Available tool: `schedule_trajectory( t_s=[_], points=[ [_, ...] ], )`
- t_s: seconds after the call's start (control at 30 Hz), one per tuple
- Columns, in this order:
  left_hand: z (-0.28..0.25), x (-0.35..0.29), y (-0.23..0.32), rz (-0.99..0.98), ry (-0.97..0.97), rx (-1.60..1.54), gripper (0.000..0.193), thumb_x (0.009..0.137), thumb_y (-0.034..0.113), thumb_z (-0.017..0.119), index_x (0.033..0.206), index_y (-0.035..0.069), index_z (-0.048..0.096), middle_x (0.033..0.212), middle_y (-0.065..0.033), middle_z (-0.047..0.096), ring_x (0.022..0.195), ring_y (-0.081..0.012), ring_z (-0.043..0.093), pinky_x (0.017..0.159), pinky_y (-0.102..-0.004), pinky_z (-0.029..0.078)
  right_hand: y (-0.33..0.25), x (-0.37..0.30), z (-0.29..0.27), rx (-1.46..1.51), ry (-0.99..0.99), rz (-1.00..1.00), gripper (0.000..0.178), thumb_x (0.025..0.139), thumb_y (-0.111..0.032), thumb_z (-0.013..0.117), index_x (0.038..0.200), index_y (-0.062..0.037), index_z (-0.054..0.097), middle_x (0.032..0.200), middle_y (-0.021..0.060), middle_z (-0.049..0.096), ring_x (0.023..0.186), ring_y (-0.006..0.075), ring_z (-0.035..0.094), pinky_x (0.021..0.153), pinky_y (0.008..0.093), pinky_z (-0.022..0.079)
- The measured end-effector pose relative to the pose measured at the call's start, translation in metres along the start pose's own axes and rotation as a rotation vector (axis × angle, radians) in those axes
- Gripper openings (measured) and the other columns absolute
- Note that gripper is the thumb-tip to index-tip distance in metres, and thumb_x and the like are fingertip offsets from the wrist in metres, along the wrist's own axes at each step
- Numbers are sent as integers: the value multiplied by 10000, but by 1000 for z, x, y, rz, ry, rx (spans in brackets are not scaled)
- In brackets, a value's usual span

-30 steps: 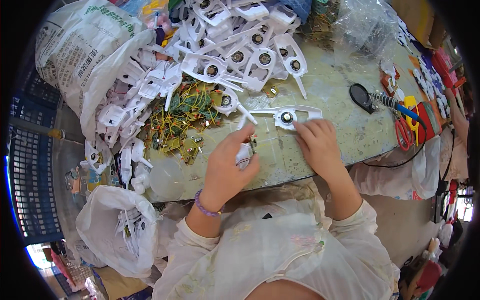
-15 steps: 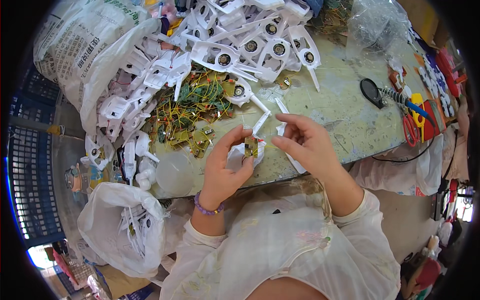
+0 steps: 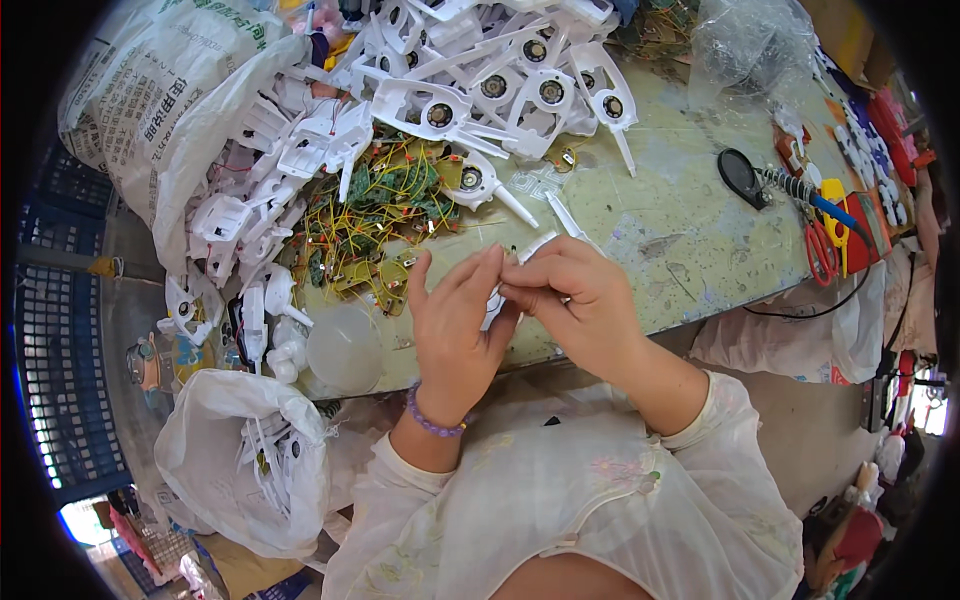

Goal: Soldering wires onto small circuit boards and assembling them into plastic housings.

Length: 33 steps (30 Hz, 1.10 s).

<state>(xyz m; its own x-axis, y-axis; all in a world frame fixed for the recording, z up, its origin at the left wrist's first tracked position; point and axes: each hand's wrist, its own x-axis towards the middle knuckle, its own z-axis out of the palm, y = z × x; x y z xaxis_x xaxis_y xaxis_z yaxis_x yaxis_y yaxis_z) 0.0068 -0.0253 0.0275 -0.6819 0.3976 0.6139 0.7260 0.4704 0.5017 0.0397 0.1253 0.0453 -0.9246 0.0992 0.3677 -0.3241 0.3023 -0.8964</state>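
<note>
Close together near the table's front edge, my two hands meet over a white plastic housing (image 3: 493, 308). My left hand (image 3: 455, 315) grips it from the left, its little-finger side hidden and one finger lifted. Thumb and fingertips of my right hand (image 3: 585, 305) are pinched at its upper end, beside the left fingertips. What lies between those fingertips is hidden. Just beyond my hands lies a slim white plastic piece (image 3: 568, 217). To the left is a tangled pile of green circuit boards with yellow wires (image 3: 375, 205).
White plastic housings with round black discs (image 3: 500, 90) heap up at the back. A white sack (image 3: 170, 110) stands at the left, a lined bag (image 3: 190, 440) below it. A translucent round lid (image 3: 343, 348) lies at the edge. Red-handled scissors (image 3: 821, 252) and a blue-handled tool (image 3: 838, 214) lie right.
My right hand has moved left and its fingertips have closed at the housing. My left fingers have come up over it, hiding the small circuit board that showed there before.
</note>
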Motion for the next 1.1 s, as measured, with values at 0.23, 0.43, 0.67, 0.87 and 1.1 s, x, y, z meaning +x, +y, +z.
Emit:
schedule_trajectory(
  t_s=[0.23, 0.43, 0.67, 0.87, 1.1],
  points=[
    [15, -1, 3, -179, -28, -187, 252, 762, 13, 689, 1000, 95, 697, 903, -38, 711, 881, -181, 671, 1054, -453, 317, 13, -13, -18, 85, 134, 2, 224, 795, -9, 699, 1011, -54, 659, 915, 66, 568, 721, 153, 584, 625, 262, 488],
    [16, 0, 4, -145, -77, -255, 172, 780, 36, 685, 935, 109, 710, 891, -43, 692, 872, -200, 645, 968, -416, 368, 49, -10, -147, -95, 1270, -36, 247, 865, -99, 686, 930, -50, 453, 755, 5, 522, 623, 55, 471, 524, 213, 385],
    [24, -2, 11, -77, -136, -74, 150, 732, 91, 738, 862, 133, 677, 834, 11, 647, 832, -191, 614, 1002, -463, 299, 59, -15, -261, -744, 1105, 238, 449, 889, -442, 637, 886, 4, 690, 798, 83, 677, 767, 138, 605, 724, 308, 462],
    [33, 3, 14, 99, -181, 158, 188, 687, 112, 749, 859, 144, 679, 850, 15, 596, 903, -177, 595, 1056, -584, 220, -2, -65, -263, -857, 1350, -184, 407, 948, -346, 577, 776, 18, 643, 613, 61, 581, 554, 141, 516, 506, 287, 387],
    [44, 7, 16, 130, -195, 171, 174, 683, 112, 742, 836, 145, 665, 814, 21, 579, 912, -172, 601, 1064, -607, 202, 18, -115, -182, -545, 817, -410, 301, 975, -278, 511, 1060, 9, 478, 693, 64, 487, 548, 143, 508, 473, 238, 388]
  ],
)
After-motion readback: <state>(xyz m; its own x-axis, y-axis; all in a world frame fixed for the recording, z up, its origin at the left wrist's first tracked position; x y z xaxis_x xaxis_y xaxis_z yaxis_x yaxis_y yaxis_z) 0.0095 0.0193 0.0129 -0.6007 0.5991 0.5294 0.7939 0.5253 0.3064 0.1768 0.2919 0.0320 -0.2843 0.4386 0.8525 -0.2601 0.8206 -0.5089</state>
